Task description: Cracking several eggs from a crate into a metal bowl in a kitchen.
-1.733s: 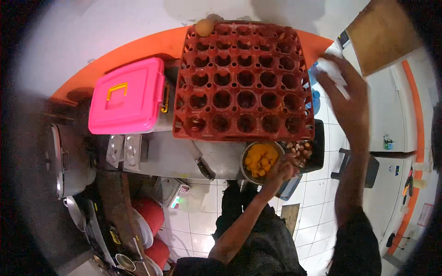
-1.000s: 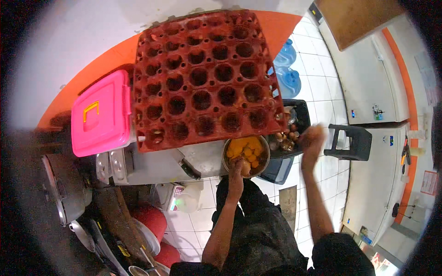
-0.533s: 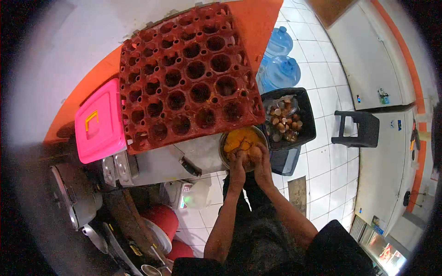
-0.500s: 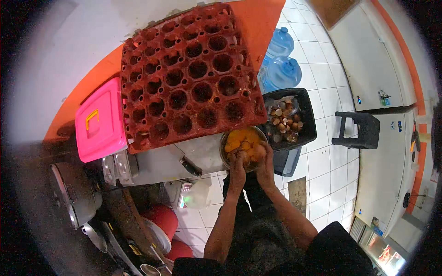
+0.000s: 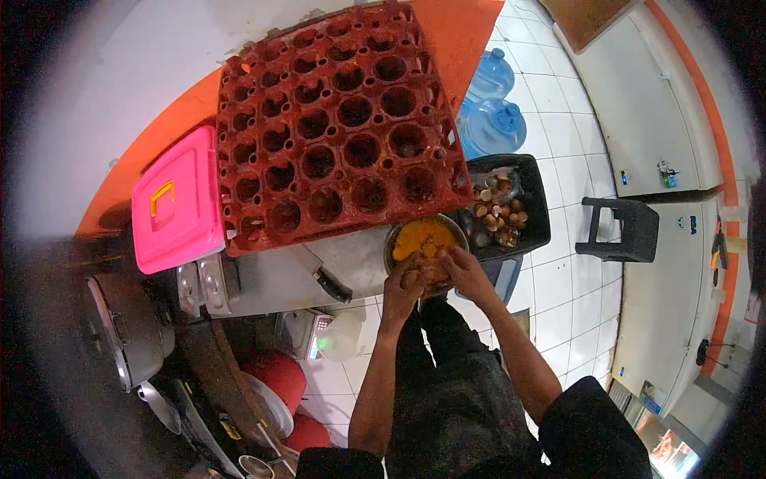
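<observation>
A bare strip of table (image 5: pixel 271 283) leaves room to reach the bowl (image 5: pixel 391 257) from the left, though the knife (image 5: pixel 333 287) lies across part of it and metal containers (image 5: pixel 215 285) end it on the left. The egg tray (image 5: pixel 345 227) blocks the bowl's far side, while the left hand (image 5: pixel 401 281) and right hand (image 5: pixel 471 278) crowd its near side. Just right of the bowl stands the bin (image 5: pixel 536 238), with open floor (image 5: pixel 564 231) between it and the stool (image 5: pixel 634 231).
</observation>
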`<control>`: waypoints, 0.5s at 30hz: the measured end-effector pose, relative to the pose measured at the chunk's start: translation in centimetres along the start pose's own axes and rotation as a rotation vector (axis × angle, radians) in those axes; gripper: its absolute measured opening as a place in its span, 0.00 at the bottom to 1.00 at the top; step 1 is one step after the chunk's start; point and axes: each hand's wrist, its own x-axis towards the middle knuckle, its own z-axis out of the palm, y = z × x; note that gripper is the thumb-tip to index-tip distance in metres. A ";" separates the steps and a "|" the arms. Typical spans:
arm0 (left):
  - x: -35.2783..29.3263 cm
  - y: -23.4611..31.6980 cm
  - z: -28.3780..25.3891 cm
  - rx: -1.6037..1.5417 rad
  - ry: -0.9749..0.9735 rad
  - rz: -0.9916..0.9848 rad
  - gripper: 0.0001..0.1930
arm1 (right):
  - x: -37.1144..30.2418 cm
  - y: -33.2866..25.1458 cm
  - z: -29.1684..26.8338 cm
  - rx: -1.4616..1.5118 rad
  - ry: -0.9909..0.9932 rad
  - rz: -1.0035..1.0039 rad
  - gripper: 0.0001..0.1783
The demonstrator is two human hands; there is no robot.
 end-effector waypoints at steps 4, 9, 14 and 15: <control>0.2 0.2 -1.1 0.111 -0.036 0.129 0.23 | -0.9 -4.2 -0.4 0.116 -0.290 0.102 0.24; 0.2 1.2 -1.1 0.270 -0.045 0.083 0.20 | -0.9 -6.6 -1.2 -0.192 -0.292 0.043 0.24; 0.5 0.8 -0.8 0.383 0.022 0.237 0.20 | -0.9 -5.5 -0.3 -0.210 -0.194 -0.143 0.23; 0.7 0.7 -0.9 0.377 0.008 0.263 0.20 | -1.1 -5.5 -0.2 -0.231 -0.165 -0.165 0.23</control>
